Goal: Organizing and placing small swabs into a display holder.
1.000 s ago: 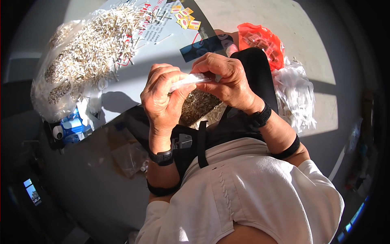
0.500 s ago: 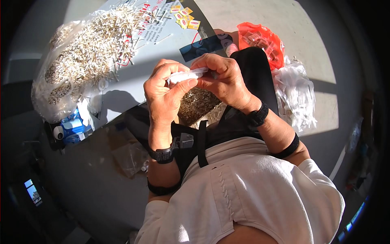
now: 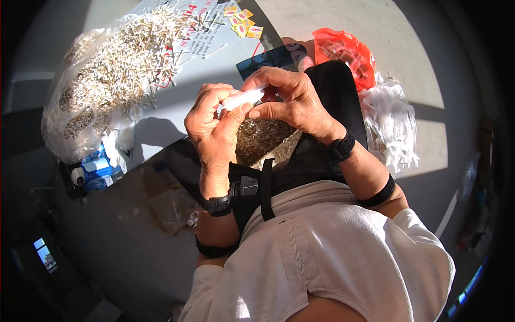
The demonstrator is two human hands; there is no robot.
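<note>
Over my lap, my left hand (image 3: 212, 118) pinches a small, whitish, translucent plastic bag (image 3: 244, 99) between thumb and fingers. My right hand (image 3: 292, 102) has its fingers at the bag's other end, the thumb standing slightly off below it. What the bag holds cannot be made out through the plastic. Beneath both hands, an open box (image 3: 263, 138) full of cotton swabs sits between my legs, partly covered by my hands. On the table to the left, a big heap of cotton swabs (image 3: 126, 59) spills out of a large clear bag (image 3: 56, 121).
Small yellow-and-white cards (image 3: 245, 24) lie at the table's far edge (image 3: 268, 32). To the right are a red plastic bag (image 3: 343, 45) with clear plastic cases and a pile of translucent bags (image 3: 390, 121). A blue-and-white package (image 3: 99, 169) rests at the table's near left corner.
The small bag has tilted, its right end rising. My right thumb has drawn away from the bag, and my left hand has shifted slightly left.
</note>
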